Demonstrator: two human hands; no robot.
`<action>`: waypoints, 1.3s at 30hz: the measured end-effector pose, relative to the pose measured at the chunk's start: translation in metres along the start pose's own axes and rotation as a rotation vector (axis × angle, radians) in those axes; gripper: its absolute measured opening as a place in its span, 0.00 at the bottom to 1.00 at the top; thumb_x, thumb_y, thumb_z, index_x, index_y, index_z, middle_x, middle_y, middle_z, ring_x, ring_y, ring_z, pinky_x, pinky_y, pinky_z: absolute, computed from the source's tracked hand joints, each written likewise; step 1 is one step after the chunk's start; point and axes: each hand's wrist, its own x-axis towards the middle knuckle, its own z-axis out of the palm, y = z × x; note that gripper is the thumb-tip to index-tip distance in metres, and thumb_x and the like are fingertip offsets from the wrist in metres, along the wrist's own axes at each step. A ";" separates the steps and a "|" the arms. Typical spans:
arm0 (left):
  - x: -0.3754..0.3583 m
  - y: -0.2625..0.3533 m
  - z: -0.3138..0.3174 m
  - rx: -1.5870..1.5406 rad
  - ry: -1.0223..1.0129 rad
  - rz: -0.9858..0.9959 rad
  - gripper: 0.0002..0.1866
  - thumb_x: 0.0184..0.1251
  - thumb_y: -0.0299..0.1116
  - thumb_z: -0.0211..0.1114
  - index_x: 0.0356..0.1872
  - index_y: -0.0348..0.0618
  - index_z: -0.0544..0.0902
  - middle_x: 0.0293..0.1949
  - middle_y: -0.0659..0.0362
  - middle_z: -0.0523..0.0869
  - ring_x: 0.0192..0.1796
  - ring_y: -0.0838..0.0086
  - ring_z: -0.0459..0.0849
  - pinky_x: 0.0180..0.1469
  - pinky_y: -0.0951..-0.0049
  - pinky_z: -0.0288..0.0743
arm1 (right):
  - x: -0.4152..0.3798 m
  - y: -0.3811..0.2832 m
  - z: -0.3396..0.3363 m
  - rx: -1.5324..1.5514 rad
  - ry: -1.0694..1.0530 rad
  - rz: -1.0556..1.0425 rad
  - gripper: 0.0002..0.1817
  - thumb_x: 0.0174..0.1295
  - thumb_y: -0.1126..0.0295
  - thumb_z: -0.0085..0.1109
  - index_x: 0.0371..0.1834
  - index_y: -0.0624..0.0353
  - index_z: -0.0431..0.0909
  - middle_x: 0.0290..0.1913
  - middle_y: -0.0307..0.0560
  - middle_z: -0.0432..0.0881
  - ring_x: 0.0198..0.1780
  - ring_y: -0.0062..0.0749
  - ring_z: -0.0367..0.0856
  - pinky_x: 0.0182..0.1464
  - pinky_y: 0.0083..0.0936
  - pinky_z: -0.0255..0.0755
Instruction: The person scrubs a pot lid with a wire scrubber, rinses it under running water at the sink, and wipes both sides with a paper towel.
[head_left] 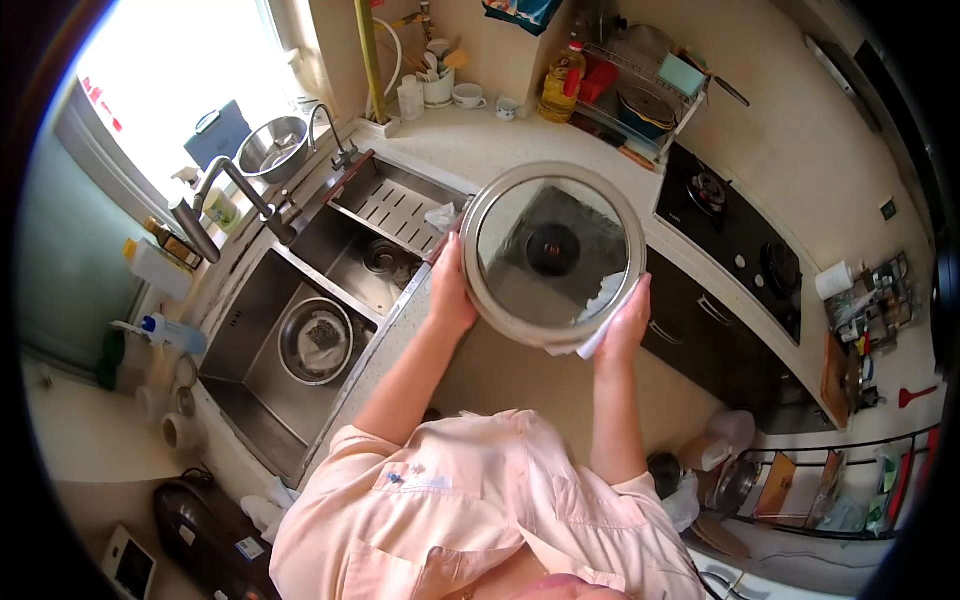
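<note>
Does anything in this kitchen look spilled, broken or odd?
Nothing looks spilled or broken. Slightly odd: a crumpled, plastic-looking scrap at the end of the slotted sink tray, like stray litter. The glass lid in the left hand and right hand looks whole.

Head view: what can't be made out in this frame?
- Left hand: head view; some fingers hidden behind the glass lid.
- White wrap at the right hand: head view; partly covered by that hand, cloth or paper unclear.
- Contents of the metal bowl in the sink: head view; too small and blurred.
- Blue bag: head view; cut off by the top edge.
</note>
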 end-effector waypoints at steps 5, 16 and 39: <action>0.017 0.023 -0.025 0.241 -0.143 -0.115 0.16 0.68 0.51 0.50 0.28 0.51 0.70 0.17 0.68 0.66 0.16 0.82 0.62 0.16 0.80 0.55 | 0.016 -0.032 -0.007 -0.343 -0.249 0.094 0.21 0.69 0.56 0.42 0.40 0.65 0.76 0.31 0.41 0.79 0.34 0.23 0.76 0.38 0.21 0.70; -0.018 0.021 -0.010 0.085 -0.039 0.113 0.15 0.70 0.47 0.47 0.33 0.48 0.72 0.26 0.62 0.76 0.24 0.76 0.75 0.25 0.77 0.71 | -0.064 -0.013 0.072 -0.719 -0.794 -0.450 0.16 0.67 0.65 0.43 0.50 0.65 0.69 0.48 0.58 0.74 0.53 0.45 0.72 0.54 0.32 0.64; -0.055 0.073 -0.035 0.172 -0.098 0.623 0.14 0.71 0.45 0.49 0.31 0.48 0.72 0.17 0.69 0.69 0.14 0.86 0.62 0.15 0.84 0.54 | -0.036 0.075 0.096 -0.973 -0.767 -0.845 0.16 0.64 0.67 0.41 0.49 0.64 0.69 0.52 0.61 0.70 0.56 0.57 0.64 0.58 0.48 0.54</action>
